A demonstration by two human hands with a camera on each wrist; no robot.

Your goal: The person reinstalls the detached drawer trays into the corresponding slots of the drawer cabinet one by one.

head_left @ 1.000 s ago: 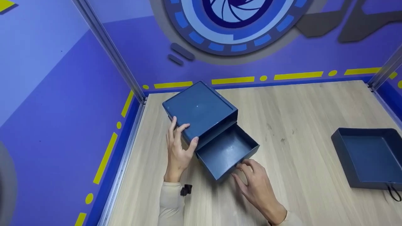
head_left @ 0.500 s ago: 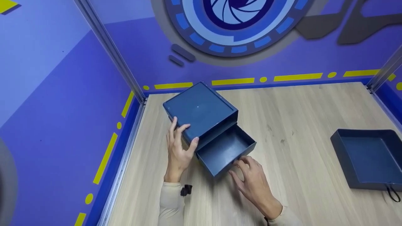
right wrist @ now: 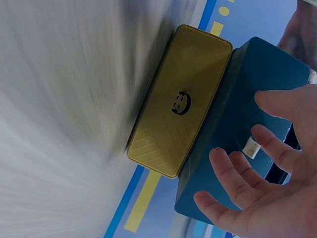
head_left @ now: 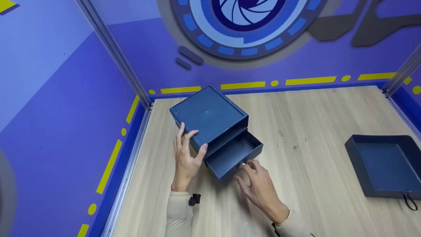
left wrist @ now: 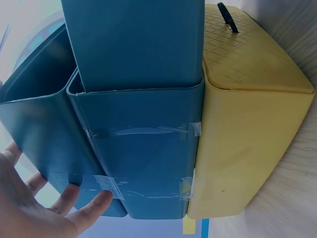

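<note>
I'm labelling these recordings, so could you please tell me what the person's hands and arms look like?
The left hand and right hand wear no visible gloves or rings. The left sleeve and right sleeve are plain beige and reach the wrists. A small black fitting juts from the left cuff; a black strip shows at the right.

The head view's edge crops the loose drawer (head_left: 383,164); the cabinet (head_left: 209,115) hides the back of the open drawer (head_left: 230,158).
</note>
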